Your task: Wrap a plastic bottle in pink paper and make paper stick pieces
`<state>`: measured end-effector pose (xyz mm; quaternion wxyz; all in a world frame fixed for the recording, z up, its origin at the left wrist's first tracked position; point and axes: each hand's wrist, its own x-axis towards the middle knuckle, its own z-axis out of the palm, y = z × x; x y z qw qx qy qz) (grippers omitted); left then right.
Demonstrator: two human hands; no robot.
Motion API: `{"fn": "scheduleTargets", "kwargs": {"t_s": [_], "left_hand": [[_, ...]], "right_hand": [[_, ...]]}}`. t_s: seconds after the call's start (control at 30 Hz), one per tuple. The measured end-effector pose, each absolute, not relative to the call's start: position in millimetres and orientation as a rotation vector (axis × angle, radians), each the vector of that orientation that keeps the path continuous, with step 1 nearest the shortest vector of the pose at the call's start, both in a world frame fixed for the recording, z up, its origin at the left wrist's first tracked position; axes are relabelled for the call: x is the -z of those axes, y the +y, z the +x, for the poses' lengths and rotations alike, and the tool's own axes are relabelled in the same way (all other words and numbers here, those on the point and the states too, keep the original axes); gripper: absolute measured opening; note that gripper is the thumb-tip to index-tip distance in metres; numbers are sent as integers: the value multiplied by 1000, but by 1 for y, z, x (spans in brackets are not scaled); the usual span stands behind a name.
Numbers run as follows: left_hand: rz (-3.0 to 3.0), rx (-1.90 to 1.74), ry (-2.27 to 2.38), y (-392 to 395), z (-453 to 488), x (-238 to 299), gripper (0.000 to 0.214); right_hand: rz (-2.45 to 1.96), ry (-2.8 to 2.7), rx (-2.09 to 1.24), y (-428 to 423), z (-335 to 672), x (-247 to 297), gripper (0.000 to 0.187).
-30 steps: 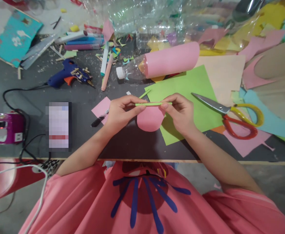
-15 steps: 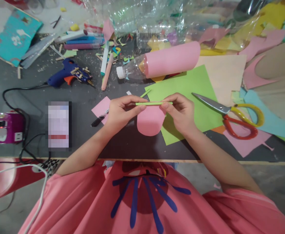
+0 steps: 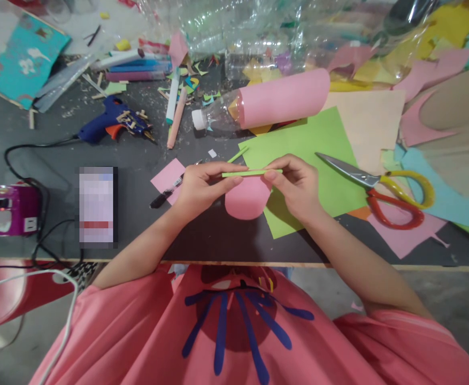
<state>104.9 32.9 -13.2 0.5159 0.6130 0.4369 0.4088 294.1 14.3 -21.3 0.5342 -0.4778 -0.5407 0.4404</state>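
Observation:
My left hand (image 3: 202, 188) and my right hand (image 3: 296, 184) each pinch one end of a thin green paper strip (image 3: 252, 172), held level above the dark table. A rounded pink paper piece (image 3: 247, 199) hangs just under the strip between the two hands, touching both. Behind my right hand lies a green paper sheet (image 3: 306, 144). Both hands have their fingers closed on the strip.
Scissors (image 3: 378, 184) with yellow and red handles lie right of the green sheet. A plastic bottle wrapped in pink paper (image 3: 266, 104) lies behind. A blue glue gun (image 3: 112, 123), markers (image 3: 138, 67), a phone (image 3: 97, 206) and a purple power strip (image 3: 12, 211) are to the left.
The hands and the strip have stayed almost in place. The pink piece below the strip shifted slightly down and back up.

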Motion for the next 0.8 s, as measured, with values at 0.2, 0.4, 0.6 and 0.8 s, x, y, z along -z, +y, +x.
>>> {"fn": "scheduleTargets", "kwargs": {"t_s": [0.2,0.4,0.6,0.8], "left_hand": [[1491,-999,1021,33,104,15,24],[1532,-1000,1016,33,104,15,24],[1538,-1003,1020,33,104,15,23],[1541,-983,1055,31,104,13,24]], "right_hand": [[-1111,-1262,-1075,14,294,20,32],[-1118,-1288,-1048,14,294,19,34],[-1170,-1319,-1011,14,294,18,39],[-1170,-1307,-1014,14,296,18,38]]}}
